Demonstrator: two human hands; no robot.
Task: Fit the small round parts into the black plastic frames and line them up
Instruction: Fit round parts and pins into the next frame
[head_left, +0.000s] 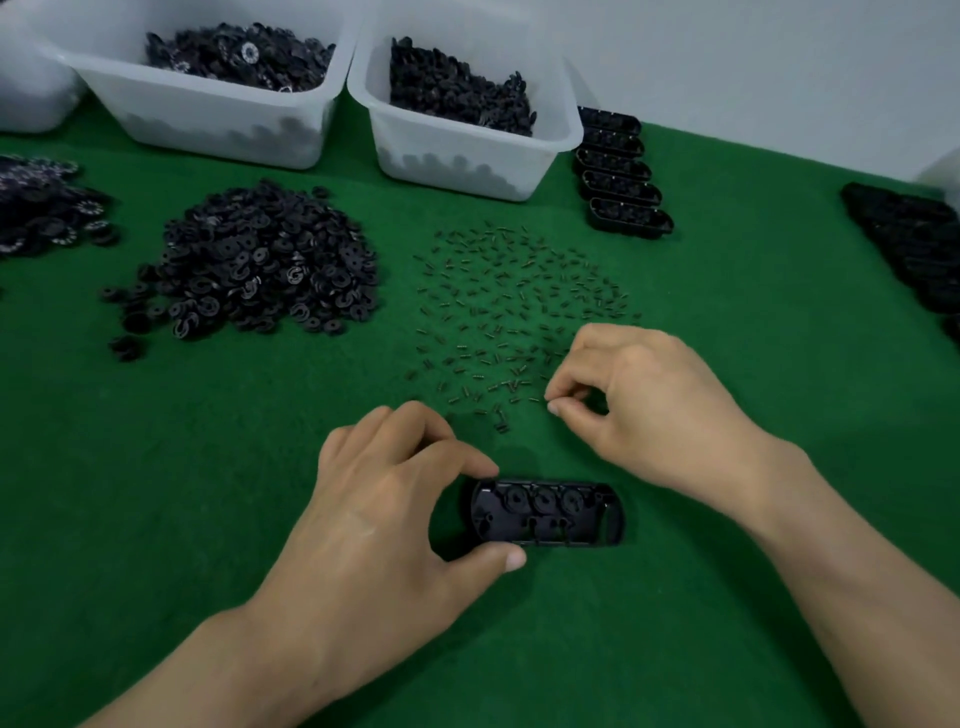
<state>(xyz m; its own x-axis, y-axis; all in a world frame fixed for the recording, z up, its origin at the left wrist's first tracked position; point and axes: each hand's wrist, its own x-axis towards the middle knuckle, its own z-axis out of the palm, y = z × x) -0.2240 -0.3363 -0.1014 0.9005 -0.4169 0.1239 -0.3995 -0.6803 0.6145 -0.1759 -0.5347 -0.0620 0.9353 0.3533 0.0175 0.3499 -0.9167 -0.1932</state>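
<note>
Your oblong black plastic frame (548, 512) lies open side up at near centre, with three small round black parts (543, 500) seated side by side along its far edge. A heap of loose black discs (254, 260) sits far left. A row of like frames (621, 174) stands far right.

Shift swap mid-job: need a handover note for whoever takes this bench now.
Left hand grips the frame by its left end, on the green mat.
Right hand: fingers pinched at the near edge of the scattered springs; too small to tell if one is held.
Done: three round parts sit in the frame; a row of frames is lined up at the back.
Left: likely springs for this frame, then add it to the row.
</note>
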